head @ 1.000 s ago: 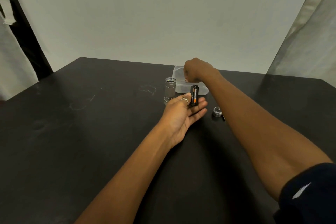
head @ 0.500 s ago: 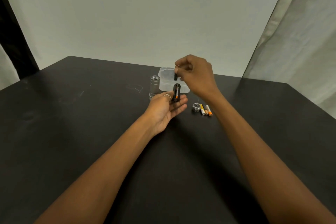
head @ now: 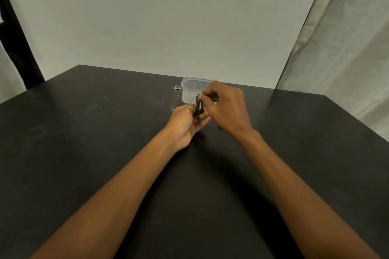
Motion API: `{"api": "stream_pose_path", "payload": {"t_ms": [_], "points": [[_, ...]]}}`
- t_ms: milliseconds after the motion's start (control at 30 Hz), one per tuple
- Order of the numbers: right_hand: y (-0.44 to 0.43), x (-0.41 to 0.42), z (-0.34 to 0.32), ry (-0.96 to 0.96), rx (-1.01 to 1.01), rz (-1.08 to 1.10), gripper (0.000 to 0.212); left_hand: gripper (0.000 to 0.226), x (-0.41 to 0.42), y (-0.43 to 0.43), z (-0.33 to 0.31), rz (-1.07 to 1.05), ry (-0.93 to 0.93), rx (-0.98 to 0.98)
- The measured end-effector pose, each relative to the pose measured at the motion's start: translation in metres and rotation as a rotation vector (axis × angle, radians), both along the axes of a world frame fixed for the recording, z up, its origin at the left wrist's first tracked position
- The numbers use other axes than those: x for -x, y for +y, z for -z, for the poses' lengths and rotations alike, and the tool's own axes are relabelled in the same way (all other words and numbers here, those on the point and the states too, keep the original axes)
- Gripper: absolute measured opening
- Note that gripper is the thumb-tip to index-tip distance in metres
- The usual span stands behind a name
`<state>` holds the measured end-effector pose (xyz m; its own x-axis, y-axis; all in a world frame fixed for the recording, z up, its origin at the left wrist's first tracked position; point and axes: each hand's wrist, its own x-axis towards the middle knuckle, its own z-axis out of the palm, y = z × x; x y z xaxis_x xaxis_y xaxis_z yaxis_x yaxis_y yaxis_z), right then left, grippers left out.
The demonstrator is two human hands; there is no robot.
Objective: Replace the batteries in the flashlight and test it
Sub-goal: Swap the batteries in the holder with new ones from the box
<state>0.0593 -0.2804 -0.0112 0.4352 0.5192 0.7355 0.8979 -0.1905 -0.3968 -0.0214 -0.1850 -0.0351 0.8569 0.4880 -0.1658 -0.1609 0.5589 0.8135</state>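
Left hand: left hand (head: 185, 121) lies palm-up above the table, fingers loosely curled, propping the holder upright against thumb and fingertips; a pale ring (head: 191, 108) sits on one finger.
Right hand: right hand (head: 226, 108) reaches in from the right, thumb and forefinger pinched together at the holder's top end; whatever is between the fingertips is too small to make out.
Holder: holder (head: 198, 106), a black battery carrier, stands roughly upright between the two hands; an orange patch shows on its right side, likely a cell already seated.
Flashlight: flashlight (head: 176, 97), a silver tube, stands on end with its open mouth up, just left of the box and just behind the left hand, touching neither hand.
Box: box (head: 192, 89), clear plastic, sits on the table behind the hands; its right part is hidden by the right hand, and its contents cannot be read.
Table: table (head: 84, 143), matte black with faint scuff marks, carries everything.
Backdrop: wall (head: 168, 17), plain and pale, rises behind the table; a light curtain (head: 347, 48) hangs at the right.
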Motion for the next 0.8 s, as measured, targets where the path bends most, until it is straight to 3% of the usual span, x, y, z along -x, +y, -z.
{"api": "stream_pose_path", "payload": {"t_ms": [200, 333, 433, 533, 633, 800], "points": [[-0.001, -0.005, 0.013, -0.078, 0.102, -0.035, 0.003, 0.027, -0.001, 0.002, 0.004, 0.018, -0.007, -0.035], [-0.006, -0.004, 0.010, 0.035, 0.130, -0.091, 0.008, 0.028, -0.002, 0.003, 0.005, 0.028, -0.025, -0.053], [-0.008, -0.002, 0.004, 0.216, 0.096, -0.063, 0.012, 0.026, -0.002, 0.005, 0.006, 0.046, -0.046, -0.053], [-0.004, -0.004, 0.000, 0.414, 0.104, -0.009, 0.041, 0.025, -0.001, 0.005, 0.006, 0.057, -0.066, -0.052], [-0.001, -0.006, -0.004, 0.759, 0.045, -0.129, 0.063, 0.029, 0.001, 0.004, 0.006, 0.069, -0.088, -0.071], [0.000, -0.008, -0.006, 1.089, -0.078, -0.296, 0.048, 0.029, 0.003, 0.003, 0.005, 0.055, -0.125, -0.082]]}}
